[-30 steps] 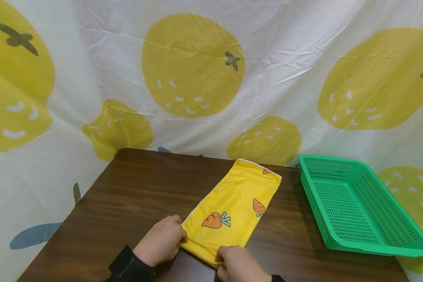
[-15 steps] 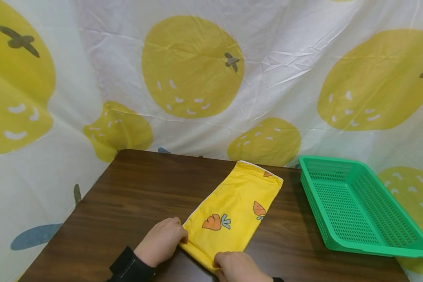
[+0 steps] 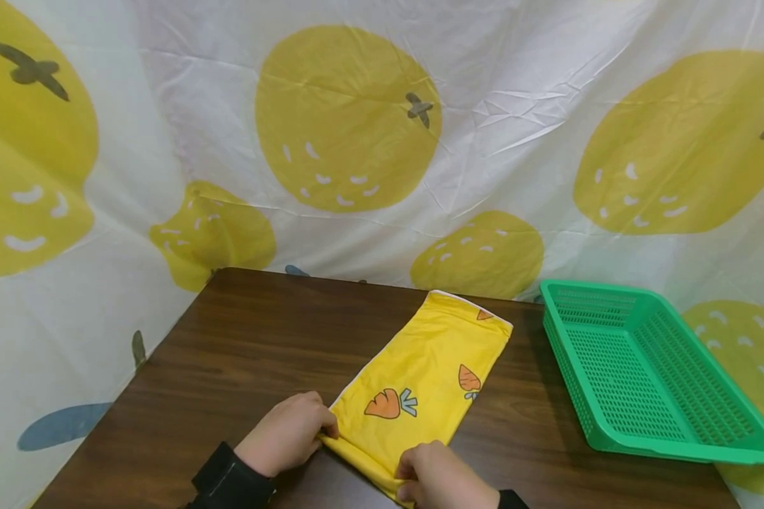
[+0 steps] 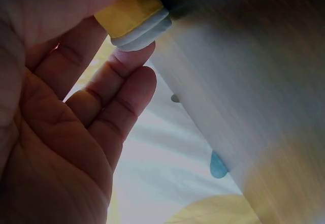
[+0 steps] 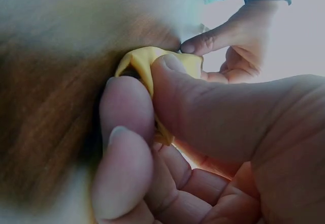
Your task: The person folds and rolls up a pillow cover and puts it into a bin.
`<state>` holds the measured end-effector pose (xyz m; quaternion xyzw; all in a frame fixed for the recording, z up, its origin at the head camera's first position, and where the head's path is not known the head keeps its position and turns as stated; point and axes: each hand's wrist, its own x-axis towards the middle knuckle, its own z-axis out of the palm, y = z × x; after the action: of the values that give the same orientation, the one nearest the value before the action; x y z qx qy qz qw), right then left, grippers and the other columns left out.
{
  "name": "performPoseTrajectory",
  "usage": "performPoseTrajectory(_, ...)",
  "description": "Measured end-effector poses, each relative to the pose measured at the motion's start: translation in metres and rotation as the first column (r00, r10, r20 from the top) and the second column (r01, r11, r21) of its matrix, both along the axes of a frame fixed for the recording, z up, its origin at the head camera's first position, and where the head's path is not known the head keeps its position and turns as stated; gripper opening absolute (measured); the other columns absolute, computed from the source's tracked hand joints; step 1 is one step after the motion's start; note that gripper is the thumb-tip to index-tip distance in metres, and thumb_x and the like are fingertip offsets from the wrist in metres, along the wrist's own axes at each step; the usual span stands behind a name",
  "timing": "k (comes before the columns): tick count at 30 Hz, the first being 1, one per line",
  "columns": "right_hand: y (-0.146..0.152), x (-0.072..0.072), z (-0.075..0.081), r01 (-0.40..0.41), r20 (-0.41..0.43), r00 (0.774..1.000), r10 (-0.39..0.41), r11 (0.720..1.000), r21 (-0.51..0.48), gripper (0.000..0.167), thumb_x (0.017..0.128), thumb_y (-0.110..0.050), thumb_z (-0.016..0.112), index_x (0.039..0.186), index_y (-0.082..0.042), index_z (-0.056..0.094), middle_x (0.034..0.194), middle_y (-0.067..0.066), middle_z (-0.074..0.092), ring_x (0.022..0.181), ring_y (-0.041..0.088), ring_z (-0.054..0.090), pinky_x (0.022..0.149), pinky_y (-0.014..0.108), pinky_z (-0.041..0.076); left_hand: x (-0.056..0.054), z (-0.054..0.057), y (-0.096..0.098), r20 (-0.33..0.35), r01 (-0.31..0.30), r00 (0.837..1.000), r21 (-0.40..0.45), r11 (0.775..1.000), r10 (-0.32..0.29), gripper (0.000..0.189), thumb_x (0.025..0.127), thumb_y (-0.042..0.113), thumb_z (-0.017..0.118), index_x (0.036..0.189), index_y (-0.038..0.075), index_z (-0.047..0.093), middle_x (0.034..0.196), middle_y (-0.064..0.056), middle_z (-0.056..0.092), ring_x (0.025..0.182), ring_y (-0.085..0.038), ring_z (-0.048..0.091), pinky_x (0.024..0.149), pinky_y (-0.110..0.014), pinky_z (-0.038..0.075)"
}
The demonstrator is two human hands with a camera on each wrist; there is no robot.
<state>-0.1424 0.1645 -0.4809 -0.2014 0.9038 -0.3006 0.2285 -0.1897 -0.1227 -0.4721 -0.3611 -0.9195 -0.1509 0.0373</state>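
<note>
A folded yellow cloth (image 3: pixel 420 367) with printed carrots and white-trimmed edges lies slantwise across the brown table. Its near end is lifted a little and shows as a fold. At the near left corner, my left hand (image 3: pixel 289 431) pinches the cloth. My right hand (image 3: pixel 446 477) pinches the near right corner between thumb and fingers. The left wrist view shows layered white trim on the yellow cloth (image 4: pixel 133 16) by the fingertips, the other fingers loosely bent. In the right wrist view the thumb presses the yellow cloth (image 5: pixel 147 59) against the fingers, with the left hand (image 5: pixel 244 43) beyond.
A green plastic basket (image 3: pixel 675 445) with perforated walls stands on the right of the table (image 3: pixel 255 339). Behind and to the left hangs a white sheet (image 3: pixel 216 127) printed with large yellow fruit, along the table's edges.
Both hands keep their pinch on the cloth. The right hand has shifted slightly right and down in the head view, and the near end of the cloth has moved a little toward me.
</note>
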Motion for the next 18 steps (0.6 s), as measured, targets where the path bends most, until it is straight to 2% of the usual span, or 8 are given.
performPoseTrajectory(3,-0.001,0.003,0.005,-0.011,-0.017,1.0,0.011,1.0,-0.001,0.007,0.093,-0.019,0.081,0.089,-0.017,0.077,0.078,-0.015,0.068,0.07,0.0,0.058,0.067,0.026,0.05,-0.001,0.0,-0.001,0.014,0.01,1.0,-0.007,1.0,-0.01,0.026,0.079,0.0,0.089,0.084,0.025,0.081,0.084,0.014,0.071,0.082,-0.006,0.059,0.074,-0.029,0.054)
performPoseTrajectory(6,0.002,0.002,0.0,-0.015,-0.021,1.0,0.014,1.0,-0.024,0.009,0.094,-0.023,0.081,0.087,-0.019,0.076,0.077,-0.017,0.067,0.069,0.0,0.057,0.066,0.025,0.049,-0.002,0.0,-0.002,0.031,0.016,0.999,-0.007,1.0,-0.016,0.027,0.08,-0.003,0.087,0.086,0.024,0.082,0.087,0.013,0.073,0.085,-0.007,0.062,0.077,-0.03,0.056)
performPoseTrajectory(10,0.008,-0.003,-0.011,-0.001,0.019,1.0,0.002,0.999,-0.05,0.01,0.094,-0.022,0.081,0.086,-0.019,0.076,0.074,-0.016,0.067,0.066,0.003,0.057,0.063,0.025,0.048,-0.001,-0.001,-0.004,0.06,0.037,0.998,-0.009,0.999,-0.036,0.023,0.084,-0.001,0.085,0.089,0.021,0.083,0.09,0.011,0.073,0.089,-0.008,0.065,0.082,-0.031,0.059)
performPoseTrajectory(16,0.011,-0.005,-0.009,0.035,0.089,0.995,-0.033,0.999,-0.011,0.007,0.094,-0.019,0.081,0.087,-0.018,0.078,0.074,-0.012,0.068,0.065,0.007,0.057,0.064,0.027,0.048,-0.002,-0.001,-0.006,0.154,0.032,0.987,0.003,0.999,-0.032,0.007,0.09,0.016,0.084,0.094,0.021,0.082,0.09,0.012,0.071,0.082,-0.004,0.059,0.075,-0.029,0.053)
performPoseTrajectory(18,0.01,-0.004,-0.007,0.034,0.084,0.996,-0.034,0.999,0.001,0.007,0.093,-0.018,0.081,0.087,-0.017,0.078,0.075,-0.011,0.069,0.066,0.008,0.058,0.065,0.028,0.049,-0.004,-0.001,-0.006,0.196,0.022,0.98,0.014,1.0,-0.024,0.003,0.092,0.022,0.081,0.095,0.021,0.081,0.089,0.013,0.071,0.079,-0.002,0.055,0.072,-0.028,0.049)
